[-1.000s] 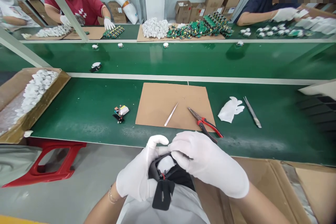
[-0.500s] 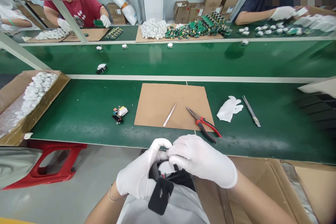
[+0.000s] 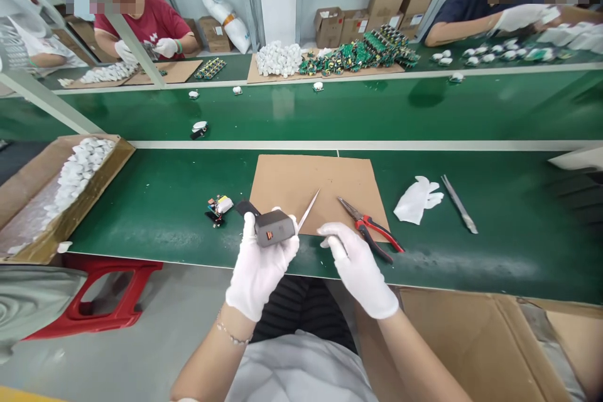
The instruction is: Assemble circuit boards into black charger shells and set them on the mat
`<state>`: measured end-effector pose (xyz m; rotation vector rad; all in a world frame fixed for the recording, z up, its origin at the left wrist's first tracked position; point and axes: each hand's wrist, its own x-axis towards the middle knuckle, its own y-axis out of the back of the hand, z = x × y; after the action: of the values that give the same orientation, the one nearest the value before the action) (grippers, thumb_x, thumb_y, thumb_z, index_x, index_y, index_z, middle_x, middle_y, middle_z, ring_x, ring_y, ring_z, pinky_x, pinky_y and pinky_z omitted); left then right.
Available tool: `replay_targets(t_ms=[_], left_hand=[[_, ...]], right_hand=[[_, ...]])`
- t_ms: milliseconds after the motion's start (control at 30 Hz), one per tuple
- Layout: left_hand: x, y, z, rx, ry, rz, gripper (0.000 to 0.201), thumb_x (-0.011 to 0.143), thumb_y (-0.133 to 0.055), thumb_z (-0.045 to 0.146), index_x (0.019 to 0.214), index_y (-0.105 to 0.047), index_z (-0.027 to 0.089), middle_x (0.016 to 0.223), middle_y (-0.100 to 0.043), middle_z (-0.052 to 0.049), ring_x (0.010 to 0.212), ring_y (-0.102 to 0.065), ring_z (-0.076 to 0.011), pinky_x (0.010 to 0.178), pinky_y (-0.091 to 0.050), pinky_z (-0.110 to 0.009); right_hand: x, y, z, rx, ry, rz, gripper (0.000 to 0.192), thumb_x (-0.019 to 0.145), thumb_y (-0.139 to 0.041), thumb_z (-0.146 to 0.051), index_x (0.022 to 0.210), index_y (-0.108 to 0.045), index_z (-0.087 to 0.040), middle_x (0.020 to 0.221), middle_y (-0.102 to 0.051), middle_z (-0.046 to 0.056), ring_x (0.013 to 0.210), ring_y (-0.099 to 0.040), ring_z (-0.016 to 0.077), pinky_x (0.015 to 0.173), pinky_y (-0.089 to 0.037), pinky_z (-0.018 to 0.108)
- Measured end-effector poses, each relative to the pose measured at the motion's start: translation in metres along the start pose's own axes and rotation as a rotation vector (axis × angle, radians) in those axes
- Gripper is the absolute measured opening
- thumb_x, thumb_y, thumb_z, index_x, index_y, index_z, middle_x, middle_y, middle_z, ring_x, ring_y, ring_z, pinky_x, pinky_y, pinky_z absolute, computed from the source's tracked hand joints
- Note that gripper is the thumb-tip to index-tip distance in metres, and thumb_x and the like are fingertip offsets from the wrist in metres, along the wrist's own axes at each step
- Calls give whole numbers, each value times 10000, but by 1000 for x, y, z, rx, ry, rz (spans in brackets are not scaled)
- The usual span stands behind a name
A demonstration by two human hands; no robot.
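Observation:
My left hand (image 3: 259,270), in a white glove, is closed around a dark grey plastic housing (image 3: 274,228) above the table's front edge. A small opening with orange-coloured parts shows on its near face, and a black flat piece (image 3: 247,207) sticks out at its left. My right hand (image 3: 355,264), also gloved, is apart from the housing, its fingers loosely bent with a small gap and nothing visible between them. Close behind it lie red-and-black long-nose pliers (image 3: 372,229). White pointed tweezers (image 3: 309,210) lie on a cardboard sheet (image 3: 311,173) between my hands.
Left of the cardboard sits a small circuit assembly (image 3: 218,208). A spare white glove (image 3: 417,200) and metal tweezers (image 3: 459,204) lie at the right. An open carton (image 3: 106,179) holds white parts. Across the green belt (image 3: 358,110), co-workers sit by piles of circuit boards (image 3: 358,53).
My left hand has lifted the housing from my lap up to the table edge and turned it. My right hand has come off it and moved right. The view has shifted slightly.

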<state>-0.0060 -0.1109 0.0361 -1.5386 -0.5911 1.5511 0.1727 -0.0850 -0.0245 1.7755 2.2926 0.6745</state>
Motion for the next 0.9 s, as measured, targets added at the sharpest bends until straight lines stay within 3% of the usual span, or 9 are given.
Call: replay_targets(t_ms=[100,333,600,800,900], left_hand=[[3,-7,0,-47,7,50,493,963,-353,580,1021,-613,166,960,-646,-85,905,-667,-192,642,-593,-245],[3,-12,-4,-80,49,-3,518,947,-358,604,1069,-614,170,974,-670,-68,921,-678,-194,595,-626,-238],[18,-18,-3,-104,98,-1,526,931,-401,607,1131,-590,158,999,-669,-88,926,-683,-201,595,-623,-231],[34,-18,-2,31,-114,141,370,949,-474,498,1067,-599,170,1003,-679,-87,928,-688,-209,660,-614,-254],[47,-19,12,313,-179,118,349,919,-545,492,981,-612,154,953,-686,-83,883,-691,-204,737,-607,-297]], right_hand=[[-6,-9,12,-116,49,-5,163,935,-439,-214,1021,-576,-225,1025,-669,23,907,-628,189,858,-455,357],[-15,-12,31,-225,273,34,183,993,-390,-254,1038,-564,-217,1042,-661,43,947,-621,185,832,-494,340],[-21,-22,49,-327,335,110,184,981,-392,-238,1029,-568,-212,1034,-657,57,942,-613,203,813,-515,373],[-24,-24,53,-385,367,159,190,958,-397,-229,1012,-577,-200,1008,-666,73,914,-622,219,793,-525,394],[-26,-25,54,-396,385,186,196,943,-407,-212,1037,-579,-202,1026,-679,77,931,-637,223,809,-529,398]])
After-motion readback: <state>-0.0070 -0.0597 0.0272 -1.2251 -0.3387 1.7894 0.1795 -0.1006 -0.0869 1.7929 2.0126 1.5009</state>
